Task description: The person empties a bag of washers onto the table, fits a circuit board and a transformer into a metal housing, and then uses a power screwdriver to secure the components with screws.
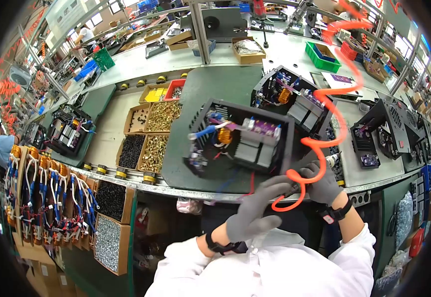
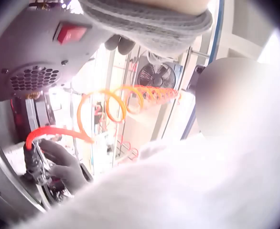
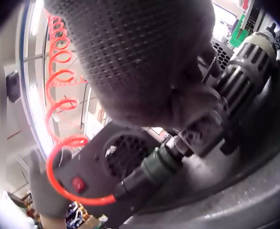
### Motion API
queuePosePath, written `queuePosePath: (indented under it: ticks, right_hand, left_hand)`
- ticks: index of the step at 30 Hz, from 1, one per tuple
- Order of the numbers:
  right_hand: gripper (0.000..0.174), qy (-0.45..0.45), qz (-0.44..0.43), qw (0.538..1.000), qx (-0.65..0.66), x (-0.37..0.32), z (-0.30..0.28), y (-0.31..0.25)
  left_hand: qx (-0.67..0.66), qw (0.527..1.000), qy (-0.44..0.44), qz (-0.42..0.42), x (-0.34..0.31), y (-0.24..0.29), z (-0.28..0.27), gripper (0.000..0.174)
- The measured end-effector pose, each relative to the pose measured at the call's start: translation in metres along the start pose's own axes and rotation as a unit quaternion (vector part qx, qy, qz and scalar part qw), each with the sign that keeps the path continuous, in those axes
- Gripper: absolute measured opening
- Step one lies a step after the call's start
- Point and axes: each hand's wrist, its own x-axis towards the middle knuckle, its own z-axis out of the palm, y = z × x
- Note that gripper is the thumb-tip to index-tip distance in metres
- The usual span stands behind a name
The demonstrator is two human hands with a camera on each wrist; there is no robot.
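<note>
My gloved right hand (image 1: pixel 324 185) grips an air screwdriver (image 3: pixel 245 71) near the front edge of the bench. An orange coiled hose (image 1: pixel 342 123) joins the tool's rear end through a dark coupling (image 3: pixel 156 167). To its left, my gloved left hand (image 1: pixel 255 213) has its fingers extended, palm free, close by the hose's lowest loop. Just beyond the hands stands an open black power-unit case (image 1: pixel 240 141) with grey heat sinks, a copper coil and blue-sleeved wires. Its end panel shows a red switch (image 2: pixel 73 33) and a round vent grille (image 2: pixel 35 76).
A second open case (image 1: pixel 292 101) stands behind the first. Trays of brass screws (image 1: pixel 163 117) and black screws (image 1: pixel 132 151) lie to the left. Wired coils (image 1: pixel 52 198) hang at the front left. More black housings (image 1: pixel 389 128) occupy the right side.
</note>
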Motion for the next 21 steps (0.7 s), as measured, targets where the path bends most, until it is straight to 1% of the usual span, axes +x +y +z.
queuePosePath:
  ticks: [2, 3, 4, 5, 6, 7, 8, 9, 10, 11, 12, 13, 14, 15, 16, 17, 18, 19, 20, 21]
  right_hand:
    - [0.028, 0.042, -0.02, 0.999, 0.009, 0.0, -0.01, 0.0]
    - [0.022, 0.072, -0.034, 0.997, -0.008, -0.009, 0.001, 0.011]
    - [0.02, 0.08, -0.027, 0.996, -0.023, -0.014, -0.014, 0.007]
    - [0.017, 0.075, -0.011, 0.997, -0.001, -0.016, -0.03, 0.001]
    - [0.014, 0.07, 0.005, 0.997, 0.021, -0.017, -0.046, -0.004]
    - [0.013, 0.098, 0.013, 0.994, 0.054, -0.019, -0.06, -0.008]
    - [0.012, 0.124, 0.02, 0.988, 0.091, -0.021, -0.071, -0.013]
    - [0.011, 0.157, 0.043, 0.972, 0.166, -0.024, -0.077, -0.016]
    - [0.019, 0.181, 0.05, 0.953, 0.238, -0.024, -0.088, -0.021]
    - [0.021, 0.194, 0.073, 0.917, 0.34, -0.027, -0.097, -0.024]
    - [0.024, 0.204, 0.095, 0.871, 0.437, -0.027, -0.102, -0.025]
    - [0.024, 0.215, 0.095, 0.86, 0.453, -0.024, -0.104, -0.024]
    - [0.025, 0.225, 0.096, 0.85, 0.467, -0.021, -0.104, -0.02]
    - [0.027, 0.227, 0.108, 0.852, 0.46, -0.02, -0.1, -0.009]
    - [0.026, 0.232, 0.159, 0.826, 0.488, -0.018, -0.094, -0.003]
    - [0.025, 0.249, 0.168, 0.819, 0.49, -0.011, -0.1, -0.009]
    - [0.025, 0.265, 0.178, 0.811, 0.491, -0.004, -0.106, -0.014]
    - [0.025, 0.29, 0.138, 0.821, 0.471, -0.001, -0.102, -0.007]
    - [0.025, 0.286, 0.136, 0.822, 0.474, -0.001, -0.099, 0.002]
    - [0.025, 0.313, 0.136, 0.795, 0.502, -0.002, -0.097, 0.011]
  left_hand:
    - [0.114, 0.993, -0.03, -0.011, 0.008, 0.012, 0.004, 0.057]
    - [0.191, 0.981, 0.005, 0.029, 0.007, 0.013, -0.001, 0.052]
    - [0.266, 0.961, 0.041, 0.067, 0.003, 0.016, -0.01, 0.049]
    - [0.338, 0.925, 0.15, 0.087, -0.006, 0.013, -0.022, 0.034]
    - [0.373, 0.863, 0.327, 0.096, -0.016, -0.001, -0.025, 0.027]
    - [0.334, 0.82, 0.465, 0.015, -0.019, -0.009, -0.036, 0.026]
    - [0.337, 0.816, 0.47, 0.015, -0.017, -0.019, -0.051, 0.026]
    - [0.367, 0.808, 0.461, -0.015, -0.016, -0.029, -0.068, 0.023]
    - [0.398, 0.798, 0.451, -0.047, -0.019, -0.036, -0.077, 0.021]
    - [0.407, 0.808, 0.423, -0.042, -0.023, -0.041, -0.075, 0.02]
    - [0.417, 0.818, 0.395, -0.036, -0.025, -0.047, -0.073, 0.02]
    - [0.327, 0.86, 0.384, -0.075, -0.03, -0.05, -0.073, 0.02]
    - [0.334, 0.854, 0.392, -0.079, -0.031, -0.044, -0.073, 0.02]
    - [0.301, 0.882, 0.348, -0.1, -0.028, -0.034, -0.072, 0.02]
    - [0.265, 0.908, 0.302, -0.12, -0.026, -0.026, -0.074, 0.02]
    - [0.276, 0.916, 0.261, -0.129, -0.028, -0.021, -0.085, 0.021]
    - [0.32, 0.903, 0.247, -0.143, -0.033, -0.02, -0.103, 0.02]
    - [0.363, 0.889, 0.231, -0.157, -0.039, -0.021, -0.125, 0.02]
    - [0.441, 0.81, 0.274, -0.272, -0.039, -0.018, -0.147, 0.023]
    - [0.499, 0.742, 0.27, -0.357, -0.038, -0.01, -0.173, 0.026]
